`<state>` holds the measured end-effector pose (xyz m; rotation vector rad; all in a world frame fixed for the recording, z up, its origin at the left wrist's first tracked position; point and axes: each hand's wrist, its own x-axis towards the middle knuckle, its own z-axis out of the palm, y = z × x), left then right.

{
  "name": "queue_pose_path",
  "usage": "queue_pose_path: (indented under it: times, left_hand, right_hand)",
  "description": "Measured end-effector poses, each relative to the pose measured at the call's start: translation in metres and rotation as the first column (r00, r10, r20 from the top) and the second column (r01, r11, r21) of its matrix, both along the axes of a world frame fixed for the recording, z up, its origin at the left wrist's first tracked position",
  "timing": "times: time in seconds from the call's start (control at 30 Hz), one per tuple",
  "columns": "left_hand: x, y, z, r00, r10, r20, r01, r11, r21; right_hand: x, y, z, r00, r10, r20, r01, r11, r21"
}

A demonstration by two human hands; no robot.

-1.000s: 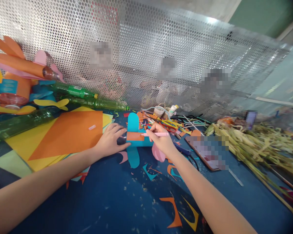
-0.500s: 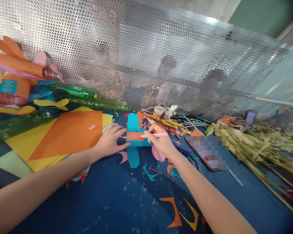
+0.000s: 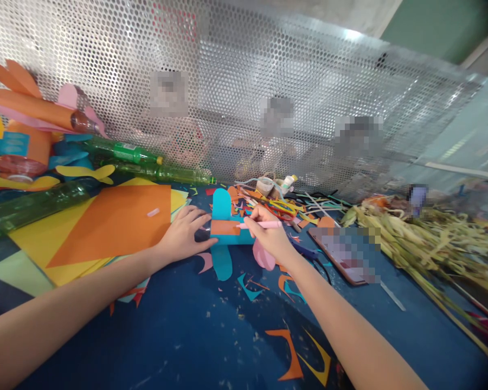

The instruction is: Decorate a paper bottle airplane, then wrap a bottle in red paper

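Observation:
A bottle wrapped in blue paper (image 3: pixel 231 239) lies on the dark blue table, with rounded blue wings (image 3: pixel 222 205) sticking out on both sides. An orange strip (image 3: pixel 223 227) runs along its top. My right hand (image 3: pixel 264 230) grips a pink pen (image 3: pixel 268 224), its tip at the strip's right part. Beneath that hand a pink rounded piece (image 3: pixel 263 255) shows. My left hand (image 3: pixel 187 233) rests with fingers spread around the bottle's left end; the thumb and fingertips are at its edge.
Orange and yellow sheets (image 3: pixel 117 222) lie left, below green bottles (image 3: pixel 134 153). Paper scraps (image 3: pixel 284 352) are scattered in front. A phone (image 3: pixel 337 254) and dry husks (image 3: pixel 423 244) lie right. Behind a perforated metal panel (image 3: pixel 236 70) are blurred people.
My right hand and the pen have shifted very slightly to the right along the orange strip. My left hand has stayed in place.

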<state>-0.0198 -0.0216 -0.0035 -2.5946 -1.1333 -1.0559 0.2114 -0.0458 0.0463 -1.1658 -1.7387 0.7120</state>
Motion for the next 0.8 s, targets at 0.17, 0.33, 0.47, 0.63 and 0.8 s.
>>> queue_pose_path:
  times: [0.17, 0.33, 0.47, 0.63, 0.8]
  left_hand:
    - [-0.0003, 0.0008, -0.0014, 1.0, 0.0, -0.009, 0.0, 1.0, 0.017]
    - [-0.0004, 0.0013, -0.0013, 1.0, -0.001, -0.001, 0.001, 1.0, 0.015]
    - [-0.0001, 0.0009, -0.0004, 1.0, -0.004, 0.001, 0.004, 1.0, 0.01]
    - [0.0003, 0.0005, 0.0002, 1.0, -0.008, 0.01, 0.008, 1.0, 0.001]
    - [-0.0002, 0.0008, -0.0001, 1.0, -0.01, 0.009, 0.01, 1.0, 0.0]
  right_hand:
    - [0.0007, 0.0005, 0.0025, 1.0, -0.017, 0.001, 0.017, 1.0, 0.001]
    - [0.0016, 0.0015, 0.0024, 0.999, -0.028, 0.015, 0.028, 1.0, 0.007]
    - [0.0022, 0.0022, 0.0007, 1.0, -0.004, 0.005, 0.004, 1.0, 0.024]
    - [0.0032, 0.003, -0.0007, 1.0, -0.002, 0.017, 0.001, 0.999, 0.038]
    - [0.0035, 0.0023, 0.0008, 0.999, 0.009, 0.031, -0.01, 0.999, 0.031]
